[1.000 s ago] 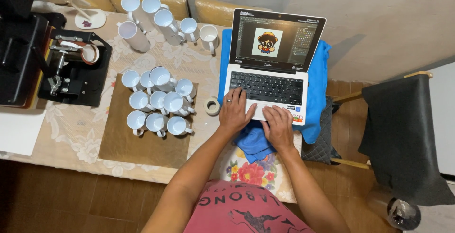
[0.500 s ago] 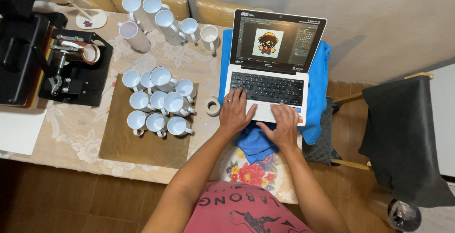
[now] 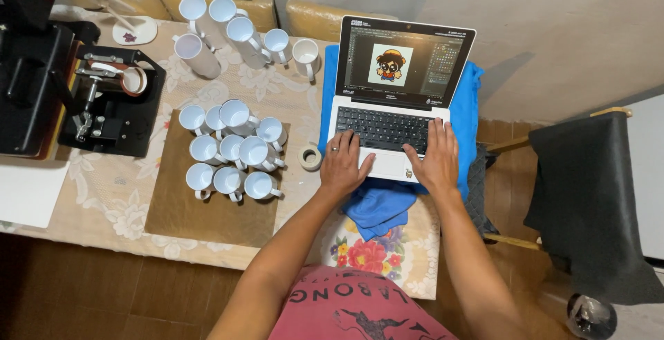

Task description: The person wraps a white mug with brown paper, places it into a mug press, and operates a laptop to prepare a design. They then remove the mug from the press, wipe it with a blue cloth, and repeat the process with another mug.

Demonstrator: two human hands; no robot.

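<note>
Laptop is being worked at the tabletop's right edge, on a blue cloth. Both grips are flat and holding nothing: left hand on the palm rest, right hand on the keys. Risk: the overhanging cloth being snagged by a forearm and the laptop being dragged toward the edge.

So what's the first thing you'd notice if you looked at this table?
Probably the open laptop on a blue cloth, its screen showing a cartoon figure in a hat, with the left hand and right hand resting on it. Next, the cluster of white mugs on a brown board to its left, and the black press machine beyond them.
</note>
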